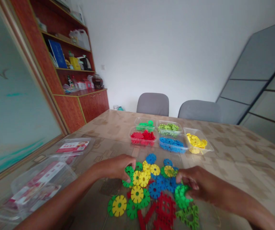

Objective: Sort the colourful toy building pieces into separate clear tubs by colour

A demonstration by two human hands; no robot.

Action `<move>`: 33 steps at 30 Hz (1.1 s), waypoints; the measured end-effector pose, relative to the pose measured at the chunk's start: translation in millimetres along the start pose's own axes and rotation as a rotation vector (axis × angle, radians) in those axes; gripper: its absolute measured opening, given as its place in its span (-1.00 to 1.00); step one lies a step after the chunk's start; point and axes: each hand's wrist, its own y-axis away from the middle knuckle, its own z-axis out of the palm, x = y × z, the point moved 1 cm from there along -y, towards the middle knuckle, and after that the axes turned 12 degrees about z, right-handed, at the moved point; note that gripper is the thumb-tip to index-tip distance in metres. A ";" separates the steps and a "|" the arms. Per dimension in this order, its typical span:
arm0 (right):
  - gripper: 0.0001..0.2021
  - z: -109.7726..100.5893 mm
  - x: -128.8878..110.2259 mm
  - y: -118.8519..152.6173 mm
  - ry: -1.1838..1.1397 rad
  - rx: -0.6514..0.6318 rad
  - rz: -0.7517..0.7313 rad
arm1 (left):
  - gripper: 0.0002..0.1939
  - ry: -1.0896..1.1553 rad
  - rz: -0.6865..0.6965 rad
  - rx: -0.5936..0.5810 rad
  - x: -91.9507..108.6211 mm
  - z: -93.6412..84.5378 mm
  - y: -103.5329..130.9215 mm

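Flat notched plastic discs in several colours lie heaped on the table in front of me. My left hand (122,167) is at the heap's left edge, thumb and fingers closed around green notched discs (129,172). Beside them are yellow discs (144,179). My right hand (194,180) is at the right edge, its fingers curled and the thumb on a small overlapping bunch of green discs (182,197). Blue discs (161,182) lie between the hands. Nearer me are red lattice pieces (165,209) and a light green triangular piece (189,216).
Beyond the heap stand clear tubs of sorted pieces: green (145,118), red (143,142), light green (169,122), blue (173,149) and yellow (210,146). Clear plastic containers (41,182) with labels lie at left. Two grey chairs (153,103) stand behind the table.
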 end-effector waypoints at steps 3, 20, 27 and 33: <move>-0.66 -6.8 1.9 3.7 0.054 -0.013 0.017 | -0.69 0.017 -0.005 -0.022 2.6 -1.5 -0.1; -0.61 11.9 -2.3 -4.0 0.101 -0.033 -0.002 | -0.90 0.049 0.090 0.107 -3.2 -18.8 5.4; -0.55 12.5 -1.0 -4.8 0.112 -0.036 0.093 | -0.87 -0.023 0.089 0.188 -9.5 -19.7 4.4; -0.64 13.3 -1.5 -3.4 0.125 -0.009 0.056 | -0.87 -0.018 0.143 0.236 -0.2 -20.3 -0.8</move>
